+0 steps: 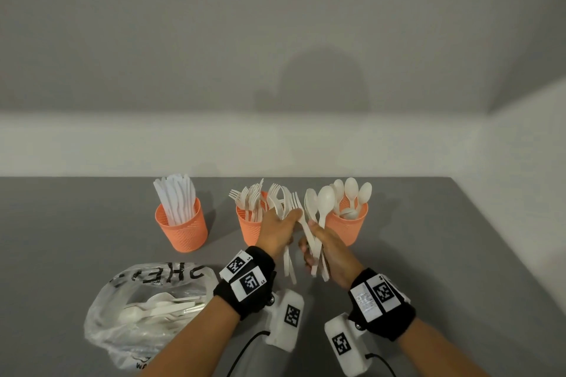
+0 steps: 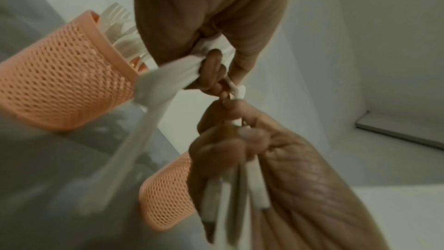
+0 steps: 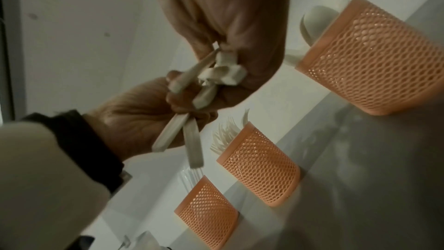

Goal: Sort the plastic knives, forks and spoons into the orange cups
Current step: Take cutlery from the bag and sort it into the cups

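Observation:
Three orange mesh cups stand in a row on the grey table: the knife cup (image 1: 181, 228), the fork cup (image 1: 249, 231) and the spoon cup (image 1: 349, 228). In front of the fork and spoon cups, my left hand (image 1: 279, 229) grips a fan of white forks (image 1: 283, 202), tines up. Beside it and touching it, my right hand (image 1: 323, 249) grips several white spoons (image 1: 321, 203), bowls up. The left wrist view shows curled fingers (image 2: 213, 68) round the fork handles, with the fork cup (image 2: 60, 75) behind. The spoon cup (image 3: 374, 60) shows in the right wrist view.
A clear plastic bag (image 1: 144, 306) holding more white cutlery lies at the front left, near my left forearm. The white wall rises close behind the cups. The table's right edge (image 1: 502, 239) runs diagonally past the spoon cup.

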Demonstrator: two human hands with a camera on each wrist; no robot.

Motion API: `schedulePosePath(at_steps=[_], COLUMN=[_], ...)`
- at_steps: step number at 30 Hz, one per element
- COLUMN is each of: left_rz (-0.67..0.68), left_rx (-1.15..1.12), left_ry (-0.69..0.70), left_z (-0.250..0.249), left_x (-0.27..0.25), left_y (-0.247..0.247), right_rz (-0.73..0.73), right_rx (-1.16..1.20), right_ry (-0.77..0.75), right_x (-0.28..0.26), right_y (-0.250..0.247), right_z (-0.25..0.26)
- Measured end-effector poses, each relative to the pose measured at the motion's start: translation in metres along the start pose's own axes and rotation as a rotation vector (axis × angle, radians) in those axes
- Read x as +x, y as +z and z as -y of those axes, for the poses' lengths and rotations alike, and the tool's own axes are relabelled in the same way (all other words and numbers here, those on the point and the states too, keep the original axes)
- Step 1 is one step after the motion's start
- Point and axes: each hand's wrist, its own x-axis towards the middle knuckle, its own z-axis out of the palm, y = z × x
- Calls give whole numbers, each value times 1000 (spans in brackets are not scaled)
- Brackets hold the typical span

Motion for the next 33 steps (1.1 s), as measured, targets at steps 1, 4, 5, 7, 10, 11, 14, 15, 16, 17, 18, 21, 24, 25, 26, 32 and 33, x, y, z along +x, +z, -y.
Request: schedulePosePath(at_steps=[1, 4, 5, 7, 10, 11, 14, 15, 16, 17, 18, 21, 24, 25, 26, 32, 33], left_rz=[1, 20, 21, -8, -34, -26, 26, 42, 50, 45, 34, -7, -63, -85, -110, -189, -199], left_rx=[-23, -80, -102, -141, -198, -218, -224, -210, -200, -190, -182, -182, -285, -338, -398, -567, -582], left_ry=[-21, -69, -78, -96, -121, -128, -100, -82, -69, -69, -76, -139, -249, -276, -294, -292, -280], left_z=[2, 8, 9, 12, 12, 11, 7, 6, 4, 3, 2, 0, -2, -4, -6, -22, -26], left_x=[2, 7, 8, 9, 9, 9, 6, 5, 5, 6, 7, 12, 18, 20, 21, 40, 44], left_y=[0, 0, 1, 4, 8, 10, 15, 15, 15, 15, 13, 11, 8, 7, 4, -19, -22], right_rz=[-6, -40, -72, -159, -257, -280, -337, -336, -324, -307, -292, -274, -283, -300, -322, -504, -519], right_rx=[14, 33, 12, -75, -243, -288, -357, -360, -355, -346, -338, -332, -366, -369, -366, -398, -351], right_ry=[-5, -50, -73, -141, -305, -359, -441, -438, -423, -400, -375, -371, -384, -387, -391, -525, -547], right_x=[0, 0, 0, 1, 5, 6, 12, 13, 14, 15, 16, 19, 22, 22, 22, 34, 35], right_y=[-1, -1, -1, 0, 1, 2, 3, 2, 1, -1, -2, -4, -8, -9, -12, -35, -38], right_z=[0, -1, -2, -3, -10, -12, -17, -17, -17, -17, -17, -17, -15, -13, -10, 17, 27])
